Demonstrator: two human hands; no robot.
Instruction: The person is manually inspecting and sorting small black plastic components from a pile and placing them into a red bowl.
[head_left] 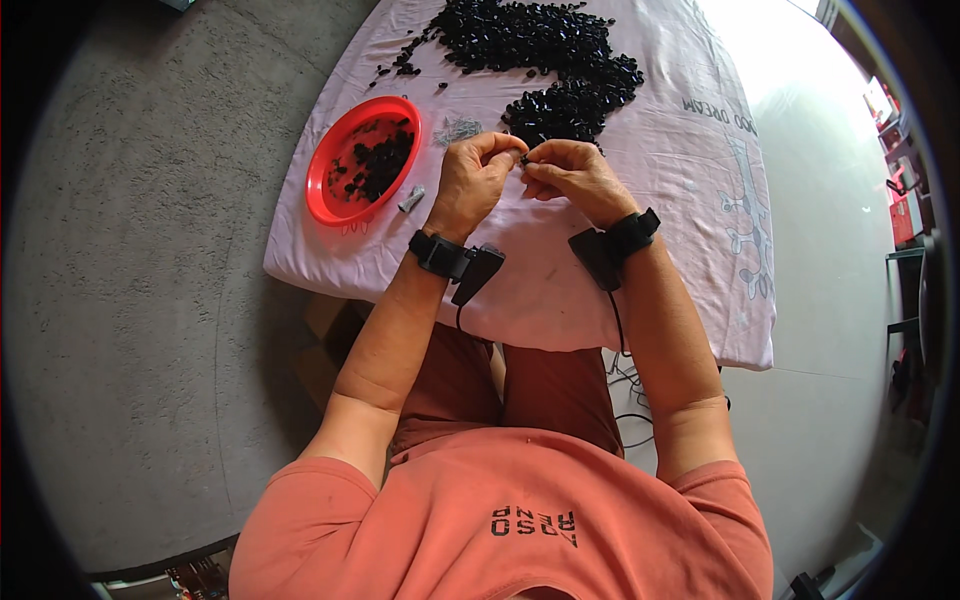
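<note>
Coral shirt fabric [480, 480] is filling the bottom of the head view; beyond it, the left hand [473, 178] and right hand [582, 178] are meeting over a pale pink cloth [540, 290], both pinching a small black piece [524, 158] at their fingertips; heaped black pieces [560, 100] are lying just past them; leftward, a red bowl [325, 205] is holding more, a small gray item [411, 199] lying beside it.

A pale pink cotton cloth [718, 285] with grey cartoon prints covers the table. Rough grey concrete floor [140, 250] lies to the left, smoother pale floor [830, 310] to the right. Thin dark cables [632, 415] trail below the cloth's near edge; blurred red objects [906, 218] line the right rim.
</note>
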